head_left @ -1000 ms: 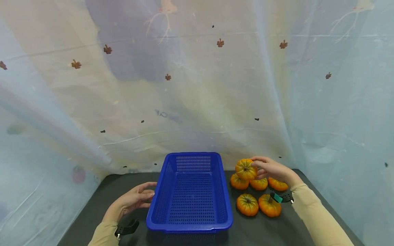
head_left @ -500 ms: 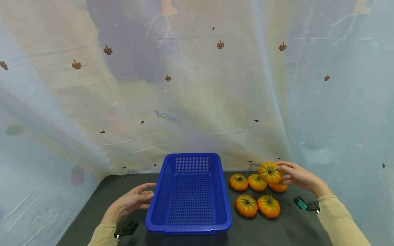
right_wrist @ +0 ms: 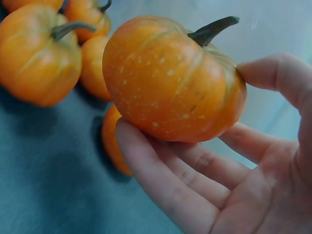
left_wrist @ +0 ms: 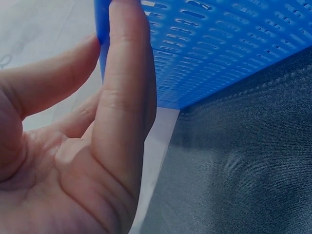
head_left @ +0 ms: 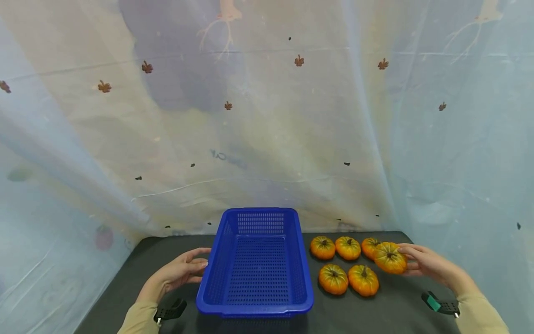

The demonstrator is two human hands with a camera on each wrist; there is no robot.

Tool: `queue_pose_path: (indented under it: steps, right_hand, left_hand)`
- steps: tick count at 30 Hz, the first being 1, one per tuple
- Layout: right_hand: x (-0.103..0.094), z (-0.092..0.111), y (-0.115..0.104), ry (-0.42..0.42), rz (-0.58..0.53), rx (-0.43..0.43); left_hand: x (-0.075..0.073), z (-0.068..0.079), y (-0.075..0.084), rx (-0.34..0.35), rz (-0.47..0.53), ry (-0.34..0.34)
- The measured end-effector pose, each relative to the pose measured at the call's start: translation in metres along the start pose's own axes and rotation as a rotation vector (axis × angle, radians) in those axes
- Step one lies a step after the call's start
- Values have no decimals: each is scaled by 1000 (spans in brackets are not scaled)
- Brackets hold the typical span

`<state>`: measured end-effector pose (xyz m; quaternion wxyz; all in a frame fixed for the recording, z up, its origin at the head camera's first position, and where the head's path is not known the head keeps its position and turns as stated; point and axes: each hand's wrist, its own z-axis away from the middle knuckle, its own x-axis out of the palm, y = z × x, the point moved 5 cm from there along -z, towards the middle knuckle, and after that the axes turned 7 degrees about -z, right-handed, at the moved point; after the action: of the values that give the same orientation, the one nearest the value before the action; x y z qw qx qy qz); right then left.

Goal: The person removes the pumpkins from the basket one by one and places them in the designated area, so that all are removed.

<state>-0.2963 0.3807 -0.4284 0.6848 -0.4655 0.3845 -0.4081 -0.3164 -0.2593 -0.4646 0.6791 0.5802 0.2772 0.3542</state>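
Note:
My right hand (head_left: 431,265) holds a small orange pumpkin (head_left: 390,258) between thumb and fingers at the right of the table. In the right wrist view this pumpkin (right_wrist: 170,80) has its dark green stem upward, with the thumb at its top side and the fingers beneath. More small pumpkins (head_left: 364,280) sit in two rows beside it; the held one partly covers the back-right pumpkin (head_left: 369,247). My left hand (head_left: 177,273) is at the left side of a blue perforated plastic basket (head_left: 255,310), its extended fingers against the outside by the rim (left_wrist: 101,24).
The basket stands on a dark cloth-covered table (head_left: 133,297), left of the pumpkins. A pale printed plastic sheet (head_left: 267,139) hangs behind the table and along both sides.
My right hand has carried the pumpkin rightward, from above the back-left pumpkins to the right end of the group, and lowered it. My left hand and the basket stay nearly where they were.

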Motion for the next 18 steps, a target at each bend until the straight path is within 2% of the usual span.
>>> queue_pose_path:
  steps: [9,18]
  right_hand:
    - [-3,5,37,-43,-49,67]
    - [-2,4,55,-74,-30,94]
  left_hand:
    - [-1,1,0,-3,-9,18]
    - [-1,0,0,-10,-9,7]
